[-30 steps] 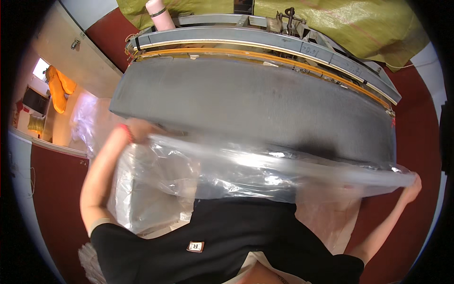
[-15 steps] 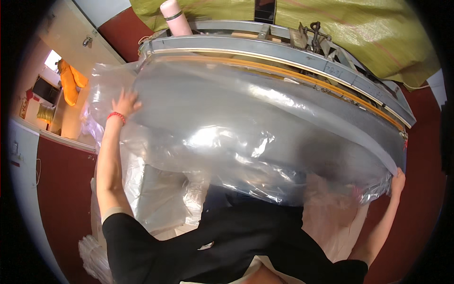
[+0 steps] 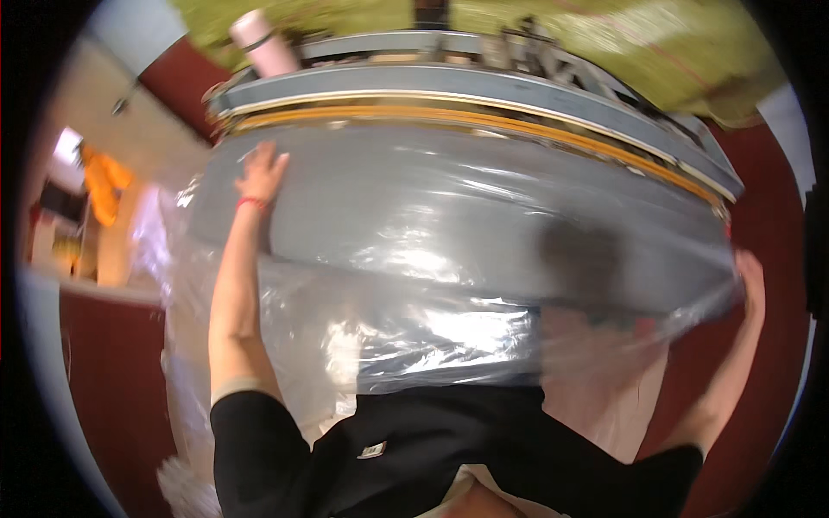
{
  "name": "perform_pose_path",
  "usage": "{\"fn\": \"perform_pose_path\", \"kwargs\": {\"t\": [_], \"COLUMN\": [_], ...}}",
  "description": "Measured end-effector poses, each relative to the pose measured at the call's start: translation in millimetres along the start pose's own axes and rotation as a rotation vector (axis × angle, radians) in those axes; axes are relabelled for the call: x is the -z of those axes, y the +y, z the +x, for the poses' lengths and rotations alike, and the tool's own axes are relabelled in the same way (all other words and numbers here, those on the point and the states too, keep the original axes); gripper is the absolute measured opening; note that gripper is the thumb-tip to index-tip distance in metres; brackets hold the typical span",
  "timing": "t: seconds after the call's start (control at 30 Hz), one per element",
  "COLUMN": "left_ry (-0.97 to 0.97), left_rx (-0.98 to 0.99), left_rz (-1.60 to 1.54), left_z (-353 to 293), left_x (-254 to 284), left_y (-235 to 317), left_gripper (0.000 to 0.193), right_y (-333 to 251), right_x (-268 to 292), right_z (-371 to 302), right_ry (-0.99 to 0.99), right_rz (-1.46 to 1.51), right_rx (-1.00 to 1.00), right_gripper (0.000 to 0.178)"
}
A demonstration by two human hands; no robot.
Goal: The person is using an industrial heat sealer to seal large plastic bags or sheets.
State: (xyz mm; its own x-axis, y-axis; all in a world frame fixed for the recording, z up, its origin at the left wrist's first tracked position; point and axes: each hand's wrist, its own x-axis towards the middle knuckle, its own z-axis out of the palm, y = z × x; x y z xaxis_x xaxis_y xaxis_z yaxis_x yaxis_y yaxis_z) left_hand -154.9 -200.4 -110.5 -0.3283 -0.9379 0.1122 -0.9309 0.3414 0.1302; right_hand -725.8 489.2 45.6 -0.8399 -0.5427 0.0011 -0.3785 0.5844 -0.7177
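A wide sheet of clear plastic film [image 3: 484,332] lies over a grey work surface [image 3: 345,224] and hangs down in front of my body. My left hand [image 3: 262,175] rests flat on the film at the left part of the surface, fingers spread, a red bracelet at its wrist. Out at the right end, my right hand [image 3: 749,281] is closed on the film's edge, and creases run from there across the sheet. Part of that hand's grip is turned away from view. The film's front part is shiny and wrinkled.
A grey metal rail [image 3: 553,91] with an orange strip [image 3: 414,113] borders the far side. Behind it are a pink bottle [image 3: 263,43], a metal clamp [image 3: 528,41] and yellow-green woven sheeting [image 3: 622,43]. More crumpled plastic [image 3: 186,488] lies at lower left, near a doorway.
My left hand has moved right and slightly farther away over the film. My right hand has risen and gone outward with the edge. The sheet now lies flatter, its long fold spread out.
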Motion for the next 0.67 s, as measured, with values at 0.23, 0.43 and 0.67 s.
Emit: {"fn": "perform_pose_path", "kwargs": {"t": [0.23,0.43,0.67], "left_ry": [0.011,0.13,-0.011], "left_rx": [0.088,-0.097,0.046], "left_rz": [0.118,0.069,0.172], "left_z": [17.5,50.8,39.5], "left_x": [4.2,-16.2,5.2], "left_y": [-12.5,-125.0,-112.7], "left_gripper": [0.062,0.057,0.064], "right_y": [-102.6,42.7,56.2], "right_x": [-146.4,-141.5,-100.1], "right_z": [8.3,4.1,-15.2], "right_ry": [0.468,0.296,0.134], "right_rz": [-0.695,-0.781,-0.731], "right_rx": [1.04,0.109,-0.361], "right_gripper": [0.021,0.056,0.082]}}
